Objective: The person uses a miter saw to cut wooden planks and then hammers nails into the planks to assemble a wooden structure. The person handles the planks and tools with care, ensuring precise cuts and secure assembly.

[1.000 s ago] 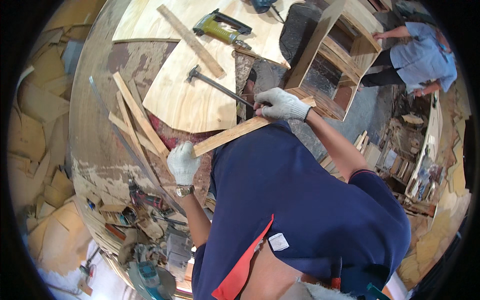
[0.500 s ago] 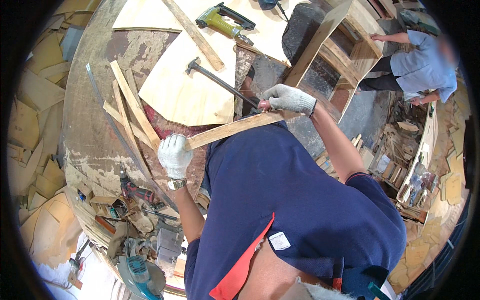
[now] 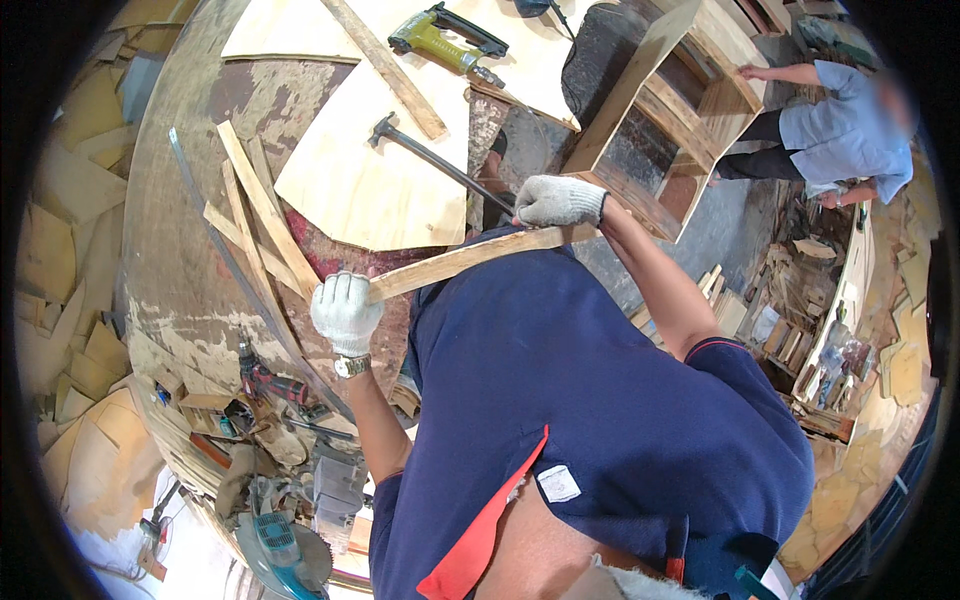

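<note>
A narrow wooden strip (image 3: 470,262) lies slantwise across the front of my body. My left hand (image 3: 346,314), in a white knitted glove with a metal watch at the wrist, is closed around its left end. Closed at the strip's upper edge near the other end is my right hand (image 3: 560,201), gloved too, with its fingertips partly hidden. A hammer (image 3: 430,160) rests with its head on a pale plywood panel (image 3: 372,180); its dark handle reaches to my right hand's fingers.
Several loose strips (image 3: 262,205) and a long metal ruler (image 3: 215,235) lie left. A yellow-green nail gun (image 3: 448,42) is on the far plywood. Lower left are a drill (image 3: 270,382) and a circular saw (image 3: 285,555). Right, a person (image 3: 840,130) touches a wooden frame (image 3: 620,120).
My right hand has turned over slightly and shifted left; its thumb, visible before, is now mostly hidden. My left hand keeps hold of the strip's end, nearly unmoved.
</note>
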Available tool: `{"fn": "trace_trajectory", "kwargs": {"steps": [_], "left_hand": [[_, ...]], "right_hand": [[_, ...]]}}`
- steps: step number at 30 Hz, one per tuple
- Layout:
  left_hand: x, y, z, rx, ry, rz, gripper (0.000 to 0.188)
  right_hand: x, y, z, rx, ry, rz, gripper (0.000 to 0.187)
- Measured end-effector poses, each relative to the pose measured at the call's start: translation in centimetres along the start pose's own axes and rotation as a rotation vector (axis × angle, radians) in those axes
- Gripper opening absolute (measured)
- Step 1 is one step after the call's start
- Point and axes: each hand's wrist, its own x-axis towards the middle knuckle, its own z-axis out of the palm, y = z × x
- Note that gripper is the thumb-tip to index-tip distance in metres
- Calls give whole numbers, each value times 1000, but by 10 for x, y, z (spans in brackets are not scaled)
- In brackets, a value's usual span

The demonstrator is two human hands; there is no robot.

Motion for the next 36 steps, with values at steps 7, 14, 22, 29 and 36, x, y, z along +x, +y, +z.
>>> {"fn": "trace_trajectory", "kwargs": {"steps": [7,14,22,29,36], "left_hand": [[-3,-4,-1,-55,-131,-75,23],[7,-10,7,-82,-172,-70,21],[25,-21,2,-19,-61,57,16],[29,-8,2,8,88,102,17],[28,-10,-3,0,112,104,20]], "right_hand": [[-5,-2,16,149,308,-39,38],[-12,-9,34,105,526,118,35],[-23,-7,38,311,447,239,37],[-19,3,13,285,76,144,43],[-11,2,14,258,36,189,43]]}}
